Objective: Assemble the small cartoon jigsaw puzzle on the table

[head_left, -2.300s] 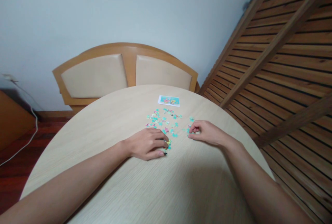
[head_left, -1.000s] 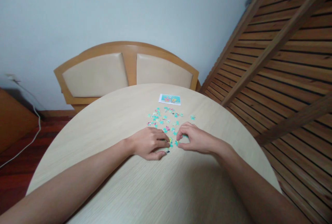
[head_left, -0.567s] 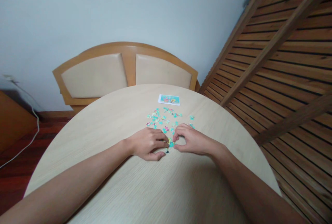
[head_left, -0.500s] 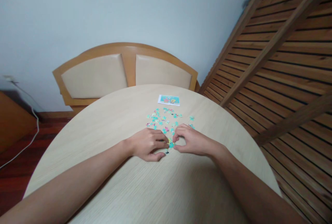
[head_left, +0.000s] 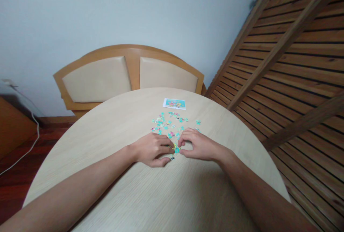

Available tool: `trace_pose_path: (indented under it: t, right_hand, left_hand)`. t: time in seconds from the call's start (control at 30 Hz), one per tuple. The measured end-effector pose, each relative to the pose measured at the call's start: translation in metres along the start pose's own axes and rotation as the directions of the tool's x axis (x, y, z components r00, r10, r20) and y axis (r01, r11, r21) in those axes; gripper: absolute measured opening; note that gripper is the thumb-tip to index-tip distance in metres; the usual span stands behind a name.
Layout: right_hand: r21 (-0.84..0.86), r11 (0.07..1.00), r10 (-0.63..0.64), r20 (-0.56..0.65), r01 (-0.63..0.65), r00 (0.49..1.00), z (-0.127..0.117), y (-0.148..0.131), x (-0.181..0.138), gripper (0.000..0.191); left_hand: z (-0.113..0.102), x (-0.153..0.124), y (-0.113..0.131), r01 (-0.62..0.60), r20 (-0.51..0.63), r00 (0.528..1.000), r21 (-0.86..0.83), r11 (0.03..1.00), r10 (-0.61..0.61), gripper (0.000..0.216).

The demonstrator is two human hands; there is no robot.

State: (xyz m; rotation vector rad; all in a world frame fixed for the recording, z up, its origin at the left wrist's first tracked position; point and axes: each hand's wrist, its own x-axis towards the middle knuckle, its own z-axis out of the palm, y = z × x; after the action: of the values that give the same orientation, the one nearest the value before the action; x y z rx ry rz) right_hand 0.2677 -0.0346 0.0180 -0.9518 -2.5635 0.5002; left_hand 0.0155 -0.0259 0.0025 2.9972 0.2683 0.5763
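Both my hands rest on a round light-wood table point(head_left: 161, 196). My left hand point(head_left: 152, 149) lies with fingers curled, its fingertips pinching a small cluster of joined puzzle pieces point(head_left: 175, 149). My right hand point(head_left: 197, 145) has come in from the right, thumb and forefinger pinched on a teal piece that touches the same cluster. Several loose teal and pink puzzle pieces point(head_left: 169, 124) lie scattered just beyond my fingers. Farther back lies a small picture card point(head_left: 174, 103).
A wooden bench with two cream padded back panels point(head_left: 129, 76) stands behind the table against a pale blue wall. A slatted wooden frame point(head_left: 290, 56) leans at the right. A white cable point(head_left: 27, 142) runs over the dark red floor at the left.
My right hand slid left from the loose pieces at the right with a piece, until its fingertips met my left hand's at the cluster. My left hand stayed put.
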Motion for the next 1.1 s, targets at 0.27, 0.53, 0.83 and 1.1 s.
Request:
trace_pose_path:
  t: [0.27, 0.53, 0.83, 1.1]
  right_hand:
    - [-0.015, 1.0, -0.004, 0.021, 0.004, 1.0, 0.001, 0.001, 0.0, 0.004]
    - [0.017, 1.0, -0.013, -0.017, 0.014, 1.0, -0.007, 0.005, -0.001, 0.009]
    - [-0.044, 0.988, 0.145, -0.041, -0.147, 0.989, -0.02, 0.036, -0.011, 0.011]
    - [-0.054, 0.998, 0.039, -0.077, -0.043, 0.996, -0.011, 0.028, -0.006, 0.015]
  left_hand:
    - [-0.001, 0.001, 0.0, -0.003, -0.005, 1.0, 0.005, 1.0, 0.003, 0.028]
    - [0.002, -0.002, 0.0, -0.001, -0.017, 1.0, -0.005, 1.0, 0.001, 0.029]
    - [-0.004, -0.008, -0.011, 0.305, -0.217, 0.933, 0.05, 0.951, -0.287, 0.027]
    - [0.005, -0.007, -0.02, 0.31, -0.145, 0.943, 0.057, 0.949, -0.3, 0.029]
